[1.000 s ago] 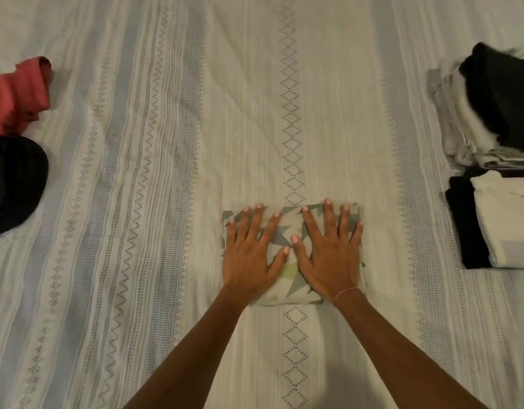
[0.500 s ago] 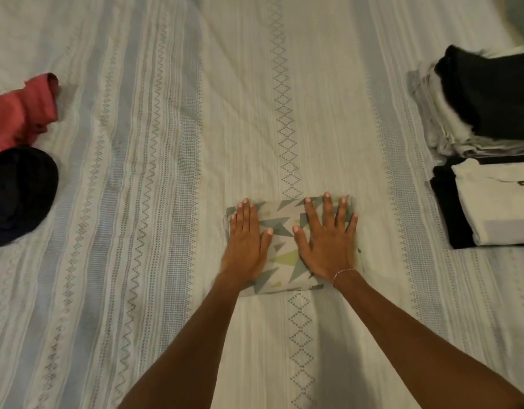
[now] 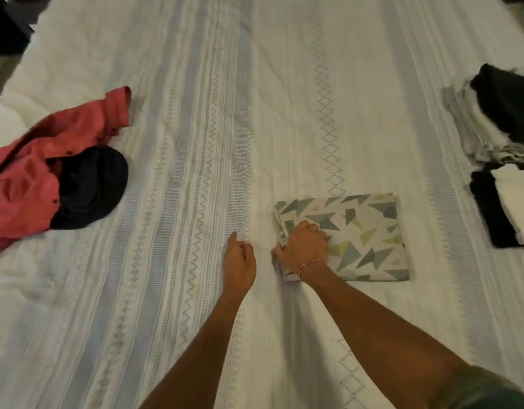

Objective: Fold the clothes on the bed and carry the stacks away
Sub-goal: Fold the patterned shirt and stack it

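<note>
A folded cloth with a green and grey triangle print lies flat on the bed, right of centre. My right hand grips its left edge, fingers curled around the layers. My left hand rests on the bedspread just left of the cloth, apart from it, fingers loosely curled and holding nothing. An unfolded red shirt lies crumpled at the left with a dark navy garment bunched on top of it.
Two stacks of folded clothes sit at the right edge: a far one of grey and white pieces topped by a black garment, and a near one of black and white pieces. Dark objects lie beyond the bed's far left corner.
Both hands were pressing flat on the printed cloth. Now my left hand has slid off to the left and my right hand has taken hold of its left edge. The view has shifted left.
</note>
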Available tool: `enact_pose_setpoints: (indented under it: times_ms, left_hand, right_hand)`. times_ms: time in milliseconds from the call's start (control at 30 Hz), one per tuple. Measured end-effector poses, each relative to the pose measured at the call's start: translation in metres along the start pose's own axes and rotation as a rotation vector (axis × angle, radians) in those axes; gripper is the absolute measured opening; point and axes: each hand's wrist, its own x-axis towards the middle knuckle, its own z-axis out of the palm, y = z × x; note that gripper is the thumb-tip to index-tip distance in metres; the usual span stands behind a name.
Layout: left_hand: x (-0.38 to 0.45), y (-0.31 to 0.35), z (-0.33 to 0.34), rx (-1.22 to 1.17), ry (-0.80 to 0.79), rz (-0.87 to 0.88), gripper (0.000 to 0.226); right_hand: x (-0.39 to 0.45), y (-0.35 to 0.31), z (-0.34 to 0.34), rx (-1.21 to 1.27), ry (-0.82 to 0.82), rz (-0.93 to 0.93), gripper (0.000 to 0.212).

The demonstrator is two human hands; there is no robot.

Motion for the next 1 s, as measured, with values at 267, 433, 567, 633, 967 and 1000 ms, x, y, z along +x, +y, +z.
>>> enact_pose_setpoints:
  times_ms: [267,433,567,633,967,1000]
  left_hand:
    - [-0.006,0.000,-0.022,-0.257,-0.199,-0.189,0.044]
    - [0.010,0.008,-0.017,-0.418,-0.310,-0.288,0.031]
    - [0.014,0.039,-0.006,-0.562,-0.426,-0.490,0.041]
    - [0.013,0.053,-0.004,-0.609,-0.558,-0.565,0.054]
    - [-0.005,0.049,0.024,-0.556,-0.619,-0.449,0.039]
    - [-0.006,0.044,0.029,-0.442,-0.570,-0.373,0.034]
  right_hand:
    - [0.000,-0.001,-0.049,0.260,-0.102,-0.108,0.016]
    - [-0.025,0.027,-0.101,0.883,-0.108,-0.111,0.026]
    - [-0.047,0.048,-0.135,1.354,-0.117,-0.089,0.011]
    - [-0.055,0.062,-0.146,1.535,-0.142,-0.041,0.018]
    - [-0.064,0.214,-0.072,1.385,-0.239,0.387,0.018]
    - [-0.064,0.223,-0.056,1.262,-0.270,0.422,0.020]
